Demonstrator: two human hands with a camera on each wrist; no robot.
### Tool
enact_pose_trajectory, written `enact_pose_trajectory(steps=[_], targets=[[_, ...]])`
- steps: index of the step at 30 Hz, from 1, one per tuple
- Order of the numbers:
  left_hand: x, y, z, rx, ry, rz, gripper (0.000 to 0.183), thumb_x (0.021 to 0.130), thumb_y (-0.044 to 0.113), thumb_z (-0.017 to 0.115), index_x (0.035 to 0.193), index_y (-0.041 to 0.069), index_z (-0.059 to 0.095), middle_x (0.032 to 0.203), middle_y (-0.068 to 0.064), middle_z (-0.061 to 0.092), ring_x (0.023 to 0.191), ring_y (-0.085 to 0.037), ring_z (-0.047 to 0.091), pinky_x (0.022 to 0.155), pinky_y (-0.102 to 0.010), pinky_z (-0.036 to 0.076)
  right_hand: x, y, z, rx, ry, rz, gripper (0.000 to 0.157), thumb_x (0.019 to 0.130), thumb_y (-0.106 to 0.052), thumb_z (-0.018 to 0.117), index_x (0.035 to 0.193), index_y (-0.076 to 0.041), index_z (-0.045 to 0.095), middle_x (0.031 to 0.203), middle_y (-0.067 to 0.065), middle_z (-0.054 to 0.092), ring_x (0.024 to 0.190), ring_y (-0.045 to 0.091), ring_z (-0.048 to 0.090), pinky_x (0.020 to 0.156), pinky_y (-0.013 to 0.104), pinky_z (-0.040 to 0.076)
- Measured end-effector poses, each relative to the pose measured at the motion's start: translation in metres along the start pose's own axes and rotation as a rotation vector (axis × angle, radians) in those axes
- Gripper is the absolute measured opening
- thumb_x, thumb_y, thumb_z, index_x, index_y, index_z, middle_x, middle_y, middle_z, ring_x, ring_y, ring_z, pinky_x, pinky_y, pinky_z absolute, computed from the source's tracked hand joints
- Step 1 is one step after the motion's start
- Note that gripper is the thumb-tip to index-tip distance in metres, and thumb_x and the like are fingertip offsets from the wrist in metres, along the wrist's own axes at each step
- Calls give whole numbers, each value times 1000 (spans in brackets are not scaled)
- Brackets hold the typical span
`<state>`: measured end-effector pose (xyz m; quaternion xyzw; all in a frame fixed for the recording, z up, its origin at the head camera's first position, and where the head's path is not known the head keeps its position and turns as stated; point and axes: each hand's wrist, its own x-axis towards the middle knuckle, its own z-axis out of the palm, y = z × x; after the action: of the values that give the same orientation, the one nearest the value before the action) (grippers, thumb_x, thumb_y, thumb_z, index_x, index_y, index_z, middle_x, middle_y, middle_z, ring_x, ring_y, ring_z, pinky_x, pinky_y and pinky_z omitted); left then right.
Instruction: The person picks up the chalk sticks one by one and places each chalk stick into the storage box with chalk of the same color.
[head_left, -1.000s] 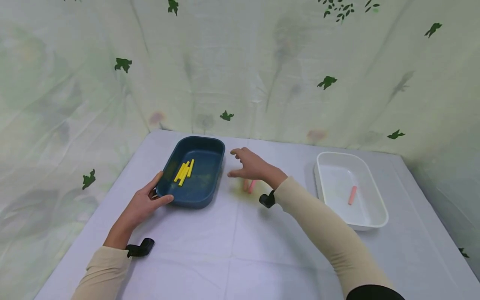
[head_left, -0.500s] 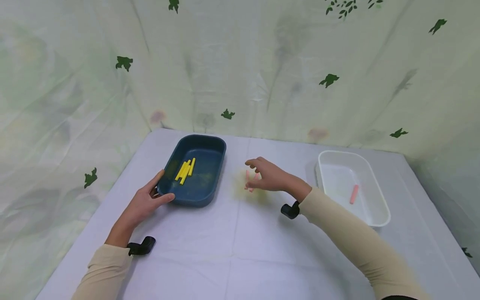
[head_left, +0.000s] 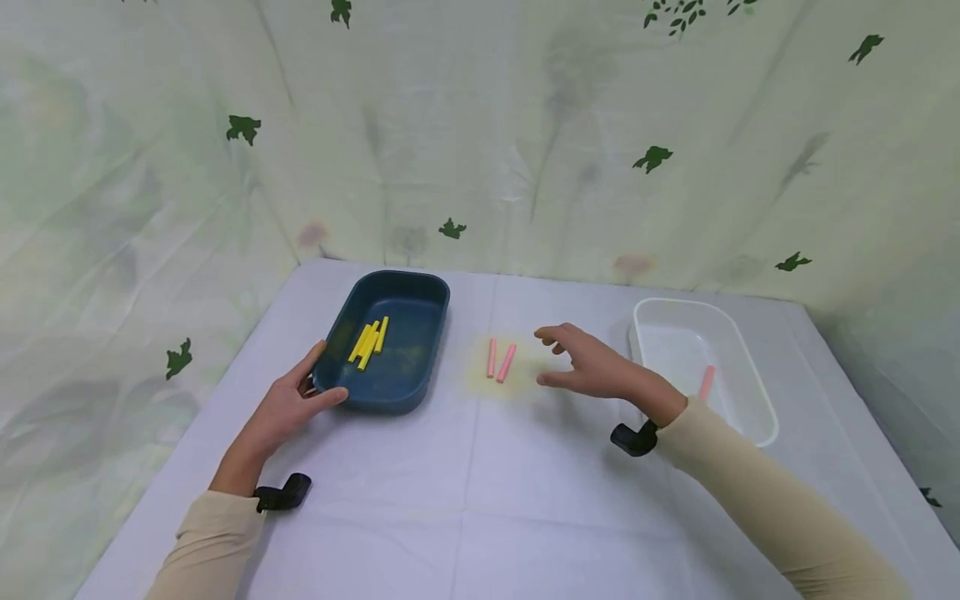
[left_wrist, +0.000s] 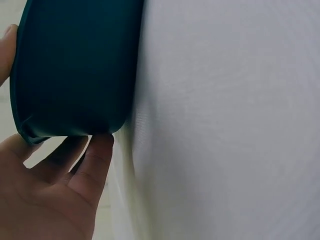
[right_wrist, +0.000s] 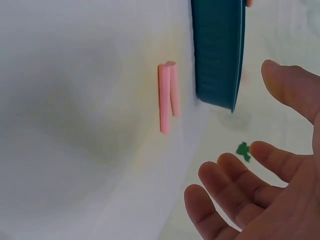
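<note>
My left hand [head_left: 285,408] holds the near left corner of a dark blue tray [head_left: 390,402], thumb at the near rim and fingers along the left side. In the left wrist view its fingertips touch the tray's wall. Several yellow chalk sticks [head_left: 367,343] lie together inside that tray. Two pink chalk sticks [head_left: 506,363] lie side by side on the tablecloth to its right. Over the cloth, right of those sticks, my right hand [head_left: 588,362] hovers with thumb and fingers apart and nothing between them. Its spread fingers also show in the right wrist view.
A white tray [head_left: 757,392] stands at the right with one pink chalk stick [head_left: 707,382] in it, partly behind the right forearm. Yellowish dust marks the white tablecloth [head_left: 450,475] around the two pink sticks. A leaf-patterned curtain [head_left: 525,150] hangs behind the table.
My right hand has moved right, away from the blue tray and past the two pink chalk sticks, uncovering them. The left hand and both trays have stayed in place.
</note>
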<state>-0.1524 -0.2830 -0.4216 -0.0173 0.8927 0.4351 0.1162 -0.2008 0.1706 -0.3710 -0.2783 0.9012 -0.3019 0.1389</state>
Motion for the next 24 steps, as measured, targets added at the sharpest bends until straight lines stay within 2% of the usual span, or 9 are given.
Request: enact_pose_trajectory(steps=[1, 4, 7, 9, 13, 16, 20, 24], targets=[[-1, 1, -1, 15, -4, -2, 99, 92, 45, 67, 160, 29, -3, 166, -23, 11, 147, -46, 30, 107, -46, 46, -4, 3, -1, 5, 4, 1, 68, 93, -29, 69, 150, -6, 39, 144, 20, 48, 128, 37, 54, 101, 53, 47], [-3, 7, -5, 67, -28, -8, 102, 92, 47, 67, 160, 23, -5, 165, -27, 10, 146, -50, 28, 110, -61, 39, -16, 8, -6, 13, 31, 0, 68, 93, -28, 69, 149, -5, 39, 143, 20, 50, 127, 37, 54, 100, 54, 48], [-7, 20, -12, 156, -41, 8, 104, 92, 48, 66, 161, 13, -5, 164, -29, 9, 144, -55, 26, 110, -67, 34, -26, 11, -12, 24, 69, -5, 68, 93, -27, 69, 149, -4, 39, 142, 19, 51, 126, 36, 54, 99, 53, 48], [-9, 33, -16, 202, -32, 45, 103, 92, 46, 66, 160, 6, -1, 164, -30, 9, 144, -55, 23, 111, -69, 30, -33, 13, -17, 28, 93, 0, 68, 93, -28, 70, 149, -5, 39, 143, 18, 51, 126, 35, 54, 99, 52, 48], [-11, 67, -17, 291, 13, 168, 88, 94, 41, 65, 158, 3, 17, 162, -27, 20, 147, -51, 23, 113, -69, 27, -52, 20, -24, 15, 126, 25, 67, 94, -30, 69, 149, -7, 39, 144, 16, 51, 126, 35, 55, 99, 51, 48], [-10, 95, -13, 352, 16, 283, 75, 95, 36, 65, 155, 4, 31, 161, -24, 27, 147, -47, 26, 113, -67, 28, -68, 26, -29, -4, 151, 36, 62, 95, -29, 67, 147, -7, 41, 144, 14, 51, 125, 35, 55, 98, 51, 48], [-5, 128, -6, 418, -4, 408, 67, 95, 31, 66, 151, 4, 40, 159, -21, 33, 146, -45, 30, 115, -65, 29, -88, 30, -35, -48, 159, 50, 57, 96, -29, 66, 144, -5, 46, 145, 15, 51, 123, 36, 57, 95, 51, 49], [4, 148, 1, 452, -28, 480, 63, 96, 28, 65, 149, 4, 43, 158, -20, 36, 146, -42, 32, 116, -61, 30, -105, 30, -41, -95, 159, 80, 56, 96, -31, 66, 142, -5, 48, 143, 15, 52, 122, 36, 57, 93, 50, 50]])
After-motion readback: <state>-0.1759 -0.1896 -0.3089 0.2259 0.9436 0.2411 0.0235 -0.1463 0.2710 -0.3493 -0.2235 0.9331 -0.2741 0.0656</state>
